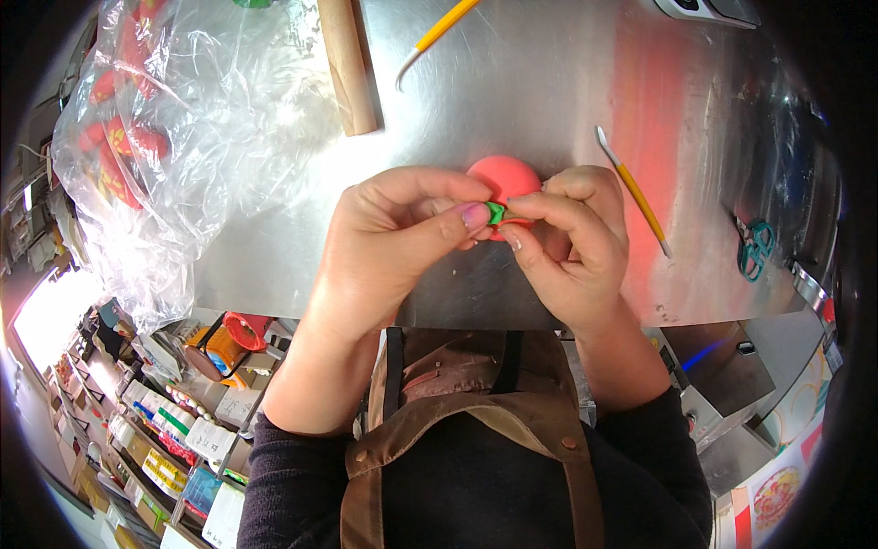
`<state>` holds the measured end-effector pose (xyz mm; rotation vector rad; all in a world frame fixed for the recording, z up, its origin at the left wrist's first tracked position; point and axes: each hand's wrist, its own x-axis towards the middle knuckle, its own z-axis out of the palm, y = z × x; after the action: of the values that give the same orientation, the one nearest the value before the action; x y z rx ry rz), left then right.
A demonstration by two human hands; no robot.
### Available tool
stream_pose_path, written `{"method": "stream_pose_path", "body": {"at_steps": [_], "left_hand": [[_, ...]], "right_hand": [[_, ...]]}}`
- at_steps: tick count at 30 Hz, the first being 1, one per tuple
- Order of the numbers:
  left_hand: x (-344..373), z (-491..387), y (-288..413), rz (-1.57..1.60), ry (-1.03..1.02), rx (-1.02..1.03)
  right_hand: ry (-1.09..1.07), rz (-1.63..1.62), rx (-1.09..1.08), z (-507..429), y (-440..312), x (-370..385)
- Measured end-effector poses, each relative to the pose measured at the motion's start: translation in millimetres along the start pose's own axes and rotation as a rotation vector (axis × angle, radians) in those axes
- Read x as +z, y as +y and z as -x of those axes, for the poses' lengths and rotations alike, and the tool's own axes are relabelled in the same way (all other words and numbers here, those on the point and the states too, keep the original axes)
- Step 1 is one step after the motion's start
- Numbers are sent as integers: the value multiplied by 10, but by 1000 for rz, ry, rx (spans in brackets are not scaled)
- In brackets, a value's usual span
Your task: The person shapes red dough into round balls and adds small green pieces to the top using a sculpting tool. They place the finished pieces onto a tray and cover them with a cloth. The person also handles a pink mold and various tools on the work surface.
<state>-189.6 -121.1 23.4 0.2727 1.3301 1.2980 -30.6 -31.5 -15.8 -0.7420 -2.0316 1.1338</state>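
My left hand pinches a small piece of green dough-like material between thumb and fingers. Close beside it on the right, my right hand has its thumb and index finger at a rounded coral-pink piece of similar material, whose lower edge shows between the hands. The fingers cover part of both pieces, and whether they are joined cannot be told. Right of the hands, a yellow-handled modelling tool lies on the metal table. Another yellow-handled tool with a curved tip lies farther back.
A wooden rolling pin lies at the back left. Beside it, clear plastic sheeting covers red shaped pieces with yellow marks. Teal-handled scissors lie at the right. Part of a white device shows at the back right.
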Motion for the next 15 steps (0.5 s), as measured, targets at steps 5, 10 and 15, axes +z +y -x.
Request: {"method": "stream_pose_path", "body": {"at_steps": [5,10,15], "left_hand": [[-110,2,-12,180,38,31],[-171,30,-42,216,78,-21],[-143,51,-54,260,27,-3]], "right_hand": [[-40,83,11,-41,-64,-19],[-59,170,-29,-91,-94,-39],[-19,180,-102,-116,-48,-25]]}}
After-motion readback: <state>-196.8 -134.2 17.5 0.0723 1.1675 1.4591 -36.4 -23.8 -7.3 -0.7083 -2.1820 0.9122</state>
